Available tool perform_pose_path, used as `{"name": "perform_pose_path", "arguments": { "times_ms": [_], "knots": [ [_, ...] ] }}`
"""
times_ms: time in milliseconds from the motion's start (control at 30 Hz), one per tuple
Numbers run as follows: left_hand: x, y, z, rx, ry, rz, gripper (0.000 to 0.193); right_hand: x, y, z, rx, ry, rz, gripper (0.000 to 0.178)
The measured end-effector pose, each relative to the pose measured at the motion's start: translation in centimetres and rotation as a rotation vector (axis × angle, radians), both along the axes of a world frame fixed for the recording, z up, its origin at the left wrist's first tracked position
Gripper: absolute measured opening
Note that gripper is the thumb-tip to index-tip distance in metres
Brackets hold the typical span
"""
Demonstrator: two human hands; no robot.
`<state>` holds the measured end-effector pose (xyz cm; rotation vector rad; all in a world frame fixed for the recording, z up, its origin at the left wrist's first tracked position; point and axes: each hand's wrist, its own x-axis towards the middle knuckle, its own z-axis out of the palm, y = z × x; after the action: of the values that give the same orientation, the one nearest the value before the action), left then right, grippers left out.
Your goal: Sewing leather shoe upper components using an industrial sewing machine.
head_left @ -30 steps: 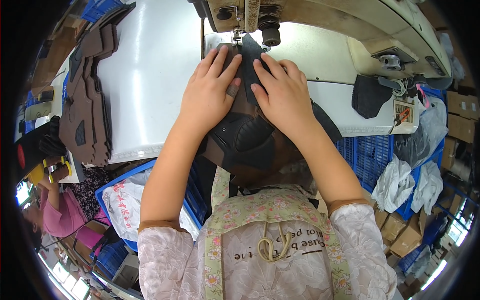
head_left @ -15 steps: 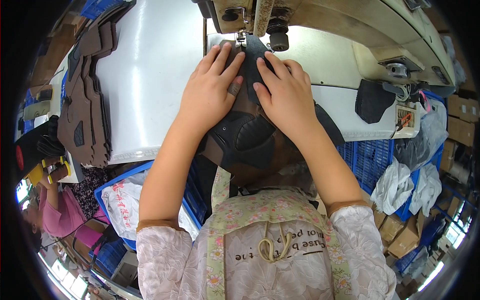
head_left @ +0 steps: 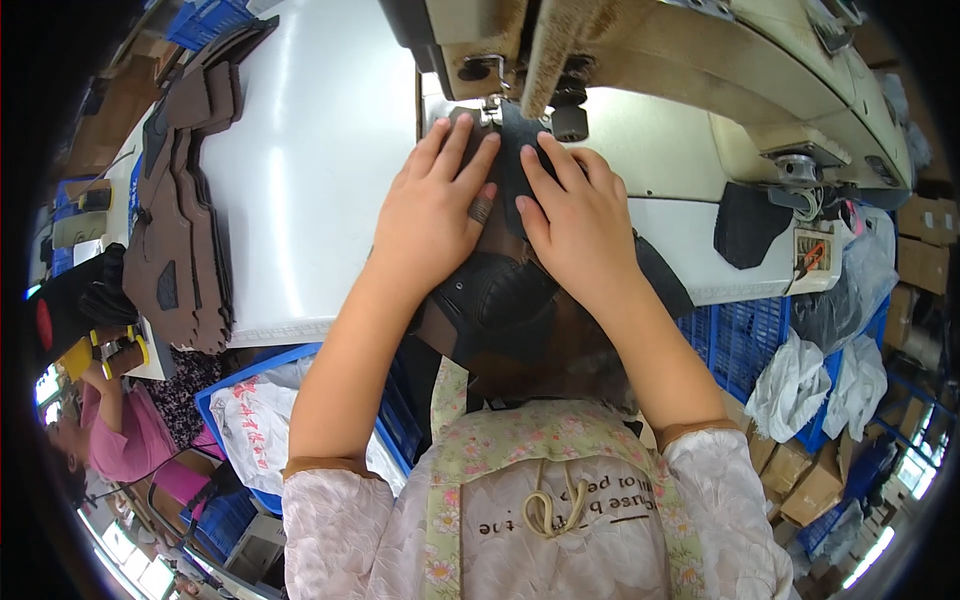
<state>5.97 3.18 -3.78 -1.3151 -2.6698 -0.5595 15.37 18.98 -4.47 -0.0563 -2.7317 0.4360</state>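
My left hand [head_left: 435, 205] lies flat with fingers stretched on a brown and black leather piece [head_left: 495, 300], its fingertips just short of the presser foot [head_left: 491, 112] of a sewing machine [head_left: 680, 60]. A ring sits on one finger. My right hand [head_left: 580, 215] presses flat on the same piece, over a black strip [head_left: 517, 130] to the right of the foot. The piece's far end lies at the foot, and its near part hangs over the table edge toward my lap. The needle tip is too small to make out.
Stacked brown leather cut pieces [head_left: 180, 230] lie at the left of the white table [head_left: 290, 180]. On the right are a black piece [head_left: 748, 225] and orange-handled snips [head_left: 810, 260]. Blue crates [head_left: 745, 335] flank me. A person in pink [head_left: 125, 435] sits at far left.
The whole view has shifted slightly, so the table and machine appear lower in the picture. Both hands stay flat on the leather piece near the presser foot, with no clear movement against it.
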Motion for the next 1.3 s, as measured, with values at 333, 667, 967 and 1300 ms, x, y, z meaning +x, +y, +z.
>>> {"name": "perform_pose_path", "arguments": {
  "times_ms": [333, 667, 967, 1300],
  "knots": [
    [0.0, 0.1, 0.2, 0.007, 0.001, -0.012, 0.047, -0.3, 0.1, 0.1, -0.008, 0.018, 0.013, 0.044],
    [0.1, 0.1, 0.3, -0.058, -0.014, 0.026, 0.047, -0.2, 0.1, 0.0, -0.011, 0.014, 0.008, 0.043],
    [0.1, 0.2, -0.1, -0.036, 0.023, 0.003, 0.047, -0.1, 0.1, -0.4, -0.011, 0.027, -0.004, 0.039],
    [-0.3, -0.2, -0.5, 0.105, -0.039, 0.001, 0.046, 1.8, 1.6, 1.0, -0.162, -0.005, 0.154, 0.028]
  ]
}}
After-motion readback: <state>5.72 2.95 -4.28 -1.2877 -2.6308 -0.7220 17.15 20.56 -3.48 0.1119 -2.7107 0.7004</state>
